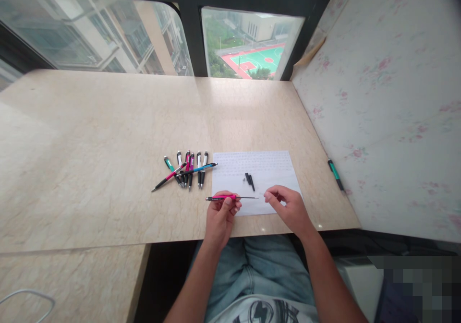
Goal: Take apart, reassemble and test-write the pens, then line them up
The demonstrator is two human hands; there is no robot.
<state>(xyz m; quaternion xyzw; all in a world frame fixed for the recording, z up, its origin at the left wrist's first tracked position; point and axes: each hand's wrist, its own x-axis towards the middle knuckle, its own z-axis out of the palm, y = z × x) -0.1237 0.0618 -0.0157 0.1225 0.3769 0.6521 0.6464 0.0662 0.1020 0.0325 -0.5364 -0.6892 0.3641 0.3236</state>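
My left hand (220, 217) is closed around a pink pen barrel (223, 197), which lies sideways in the fingers. A thin dark refill (247, 197) sticks out of the barrel's right end, its pale tip pointing toward my right hand (290, 208). The thumb and forefinger of that hand are pinched together, a short gap from the refill tip. Whatever is between them is too small to make out. Beyond both hands, black pen parts (249, 181) lie on a sheet of written paper (252, 162), with a tiny grey piece beside them.
Left of the paper lies a group of several click pens (190, 168), a pink one and a blue one crossing over others. A green pen (335, 174) rests by the wall at the right edge of the marble-patterned tabletop (118, 136). Windows stand behind.
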